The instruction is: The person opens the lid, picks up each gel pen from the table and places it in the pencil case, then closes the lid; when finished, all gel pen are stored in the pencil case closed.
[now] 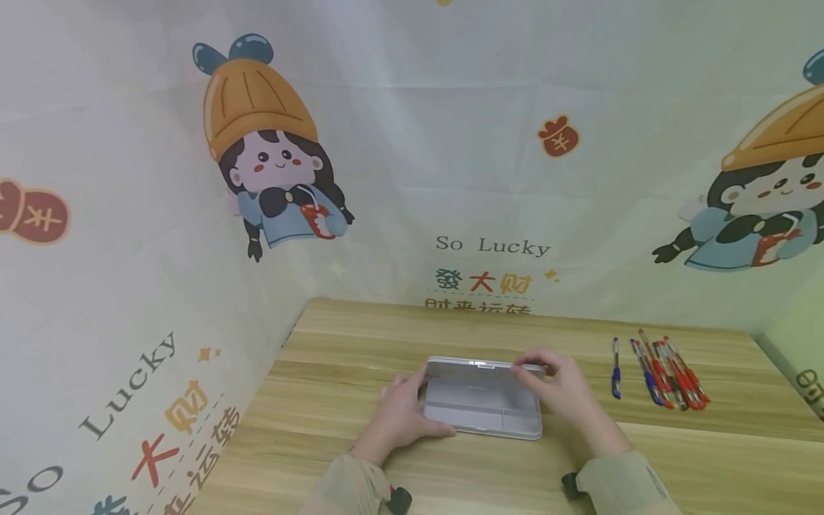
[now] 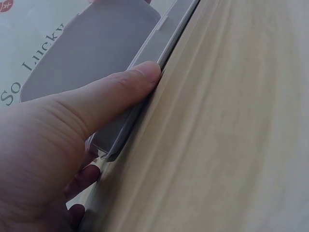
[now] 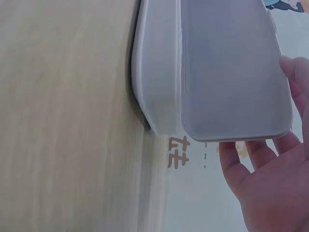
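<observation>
Your left hand (image 1: 402,416) grips the left end of the case (image 1: 473,423), thumb on its front edge. Your right hand (image 1: 561,380) holds the raised lid (image 3: 236,72) by its right corner between thumb and fingers. The case sits on the table (image 1: 322,400) before you; the pens (image 1: 674,380) lie apart, to its right.
</observation>
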The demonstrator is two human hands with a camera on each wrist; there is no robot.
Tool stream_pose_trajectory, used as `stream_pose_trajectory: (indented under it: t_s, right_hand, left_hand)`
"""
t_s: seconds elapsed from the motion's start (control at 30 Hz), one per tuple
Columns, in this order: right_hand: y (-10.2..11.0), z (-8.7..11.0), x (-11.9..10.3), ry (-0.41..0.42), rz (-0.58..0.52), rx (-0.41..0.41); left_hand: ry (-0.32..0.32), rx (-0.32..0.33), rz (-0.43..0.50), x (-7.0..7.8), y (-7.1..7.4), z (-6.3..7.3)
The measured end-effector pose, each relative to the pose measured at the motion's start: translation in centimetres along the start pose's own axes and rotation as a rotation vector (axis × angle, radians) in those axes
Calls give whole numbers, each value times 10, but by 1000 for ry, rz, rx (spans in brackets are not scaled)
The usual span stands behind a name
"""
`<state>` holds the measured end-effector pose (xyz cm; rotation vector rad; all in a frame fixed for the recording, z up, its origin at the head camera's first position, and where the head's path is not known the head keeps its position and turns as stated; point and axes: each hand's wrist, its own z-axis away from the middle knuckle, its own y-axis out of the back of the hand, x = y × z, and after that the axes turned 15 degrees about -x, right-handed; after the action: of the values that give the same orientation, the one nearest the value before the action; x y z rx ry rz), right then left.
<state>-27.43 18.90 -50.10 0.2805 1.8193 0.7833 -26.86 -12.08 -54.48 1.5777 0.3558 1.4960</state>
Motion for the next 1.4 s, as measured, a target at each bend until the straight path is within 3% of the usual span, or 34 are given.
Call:
stream_pose_trajectory:
  t_s: [0.37,0.93,1.4]
  right_hand:
    - [-2,-18,0,-152,-77,71]
    - [-8,-44,6,-283,-217,147]
    - [-17,-64,23,-389,-278,138]
  left_hand:
    - [-22,10,-4,-2,-1,-1]
    - [-20,13,-9,1,1,0]
    - [-3,3,16,3,1,1]
